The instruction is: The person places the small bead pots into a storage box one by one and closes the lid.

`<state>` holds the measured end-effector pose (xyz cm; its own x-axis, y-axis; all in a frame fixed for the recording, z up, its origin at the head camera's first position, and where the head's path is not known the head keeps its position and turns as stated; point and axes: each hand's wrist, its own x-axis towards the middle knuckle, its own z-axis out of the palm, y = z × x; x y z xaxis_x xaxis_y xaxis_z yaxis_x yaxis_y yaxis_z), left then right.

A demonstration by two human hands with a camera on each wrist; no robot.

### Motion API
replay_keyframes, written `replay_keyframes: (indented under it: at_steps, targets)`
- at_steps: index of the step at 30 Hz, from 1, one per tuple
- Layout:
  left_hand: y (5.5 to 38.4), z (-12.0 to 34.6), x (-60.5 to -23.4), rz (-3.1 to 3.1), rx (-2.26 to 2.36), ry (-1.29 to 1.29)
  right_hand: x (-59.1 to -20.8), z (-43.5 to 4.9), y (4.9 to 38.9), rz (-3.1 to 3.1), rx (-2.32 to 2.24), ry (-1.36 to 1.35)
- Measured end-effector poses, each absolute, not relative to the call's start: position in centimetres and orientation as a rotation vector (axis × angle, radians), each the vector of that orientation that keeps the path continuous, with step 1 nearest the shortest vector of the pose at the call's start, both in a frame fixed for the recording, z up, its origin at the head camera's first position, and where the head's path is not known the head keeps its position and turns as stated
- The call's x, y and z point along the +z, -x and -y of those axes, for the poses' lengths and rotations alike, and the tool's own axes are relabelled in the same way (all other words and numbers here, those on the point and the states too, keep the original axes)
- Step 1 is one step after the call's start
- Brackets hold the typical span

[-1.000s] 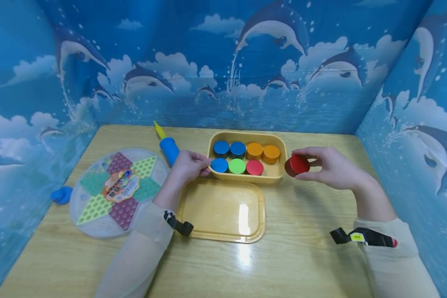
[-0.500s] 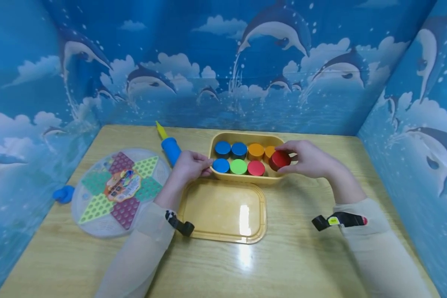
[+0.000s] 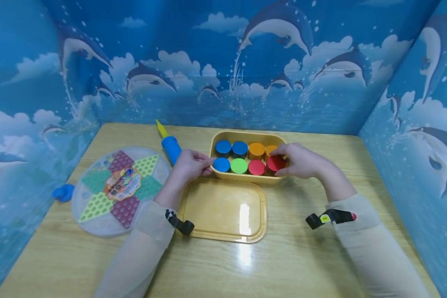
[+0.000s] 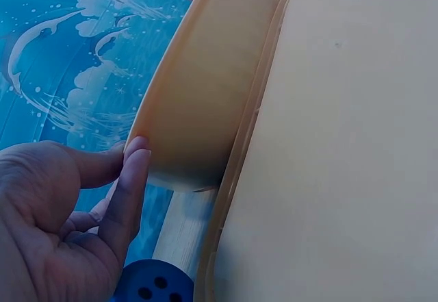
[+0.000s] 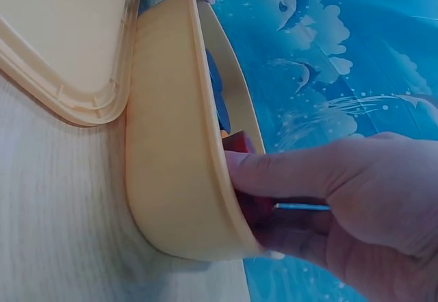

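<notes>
A yellow plastic box [image 3: 242,178] holds two rows of round, flat-topped pieces: several blue ones [image 3: 223,147], a green one [image 3: 239,166], a red one [image 3: 256,167] and two orange ones [image 3: 256,150]. My right hand [image 3: 301,160] grips another red round piece [image 3: 275,164] inside the box's right end, beside the first red one. In the right wrist view my thumb lies by the rim and the piece is partly hidden. My left hand [image 3: 191,166] pinches the box's left rim between thumb and fingers, as the left wrist view also shows.
The box's yellow lid [image 3: 223,211] lies in front of it. To the left are a round game board [image 3: 121,190] with a star pattern, a blue pump [image 3: 170,149] with a yellow tip, and a small blue object [image 3: 63,193]. A dolphin-printed curtain [image 3: 193,62] surrounds the table.
My right hand has moved left with the red round piece, from outside the box's right end to down inside it. My left hand keeps its hold on the rim.
</notes>
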<state>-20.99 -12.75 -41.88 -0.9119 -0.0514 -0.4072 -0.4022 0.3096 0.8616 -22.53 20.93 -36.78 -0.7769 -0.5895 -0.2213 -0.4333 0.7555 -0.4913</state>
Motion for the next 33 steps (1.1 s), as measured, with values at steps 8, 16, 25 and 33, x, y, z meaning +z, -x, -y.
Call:
replay_keyframes:
  at_steps: [8,16,25,33]
  targets:
    - [20.9,12.6,-41.9,-2.285,1.615,0.444,-36.2,-19.8,23.2,-2.484,-0.394,0.746]
    - [20.9,12.7,-41.9,-2.286,1.619,0.432,-36.5,-20.0,24.0,-2.407,-0.508,0.84]
    - [20.9,12.6,-41.9,-2.287,1.609,0.43,-36.8,-20.1,24.3,-2.386,-0.572,0.78]
    - [21.0,12.7,-41.6,-2.3,1.604,0.41,-37.2,-20.6,24.2,-2.394,-0.656,0.797]
